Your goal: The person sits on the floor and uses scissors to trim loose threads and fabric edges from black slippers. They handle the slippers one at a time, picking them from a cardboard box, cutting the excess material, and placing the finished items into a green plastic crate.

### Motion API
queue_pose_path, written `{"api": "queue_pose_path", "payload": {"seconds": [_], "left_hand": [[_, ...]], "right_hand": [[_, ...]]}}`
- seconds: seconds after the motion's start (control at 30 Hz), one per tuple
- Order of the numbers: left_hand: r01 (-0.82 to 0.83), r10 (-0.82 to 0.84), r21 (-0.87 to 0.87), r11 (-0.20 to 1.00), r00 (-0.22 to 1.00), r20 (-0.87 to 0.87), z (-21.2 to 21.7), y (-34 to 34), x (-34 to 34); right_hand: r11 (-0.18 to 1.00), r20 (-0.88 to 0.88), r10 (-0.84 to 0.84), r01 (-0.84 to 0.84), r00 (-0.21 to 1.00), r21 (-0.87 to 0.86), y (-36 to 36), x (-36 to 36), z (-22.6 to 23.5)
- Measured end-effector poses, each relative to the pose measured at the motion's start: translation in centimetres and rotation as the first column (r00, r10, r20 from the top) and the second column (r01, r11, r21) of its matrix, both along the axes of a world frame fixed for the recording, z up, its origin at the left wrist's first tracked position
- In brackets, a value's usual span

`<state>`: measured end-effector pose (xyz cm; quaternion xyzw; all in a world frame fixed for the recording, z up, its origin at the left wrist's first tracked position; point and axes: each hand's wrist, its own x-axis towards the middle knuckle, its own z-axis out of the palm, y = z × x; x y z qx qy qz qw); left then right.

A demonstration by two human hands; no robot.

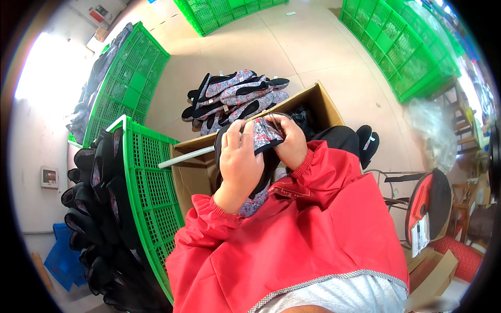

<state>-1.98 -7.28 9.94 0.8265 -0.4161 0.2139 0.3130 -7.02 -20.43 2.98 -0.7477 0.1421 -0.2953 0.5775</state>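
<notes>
Both hands grip one soft floral-print fabric slipper with black trim (263, 136), held up in front of the chest above an open brown cardboard box (318, 101). The left hand (239, 161) is wrapped around the slipper's body, fingers curled over its top, while the right hand (291, 142) pinches the rim of the opening at the toe end. The slipper looks light and limp, likely to fold under its own weight, so a hold along the trimmed edge or sole seems steadiest. A heap of matching floral slippers (235, 99) lies on the floor beyond the box, well apart. Close on the left, a green plastic lattice crate (151, 177) hung with dark slippers (94, 208) crowds that elbow.
</notes>
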Motion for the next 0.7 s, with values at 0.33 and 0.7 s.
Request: {"api": "queue_pose_path", "payload": {"seconds": [0.33,0.7], "left_hand": [[0.106,-0.113,0.111,0.988,0.992,0.054,-2.4,0.8,0.8],[0.203,-0.165,0.042,0.978,0.885,-0.436,-1.1,5.5,-0.3]], "right_hand": [[0.938,-0.052,0.177,-0.185,0.983,-0.292,-1.9,-1.3,2.4],[0.768,-0.113,0.636,-0.641,0.764,-0.014,-2.1,-2.0,2.1]]}}
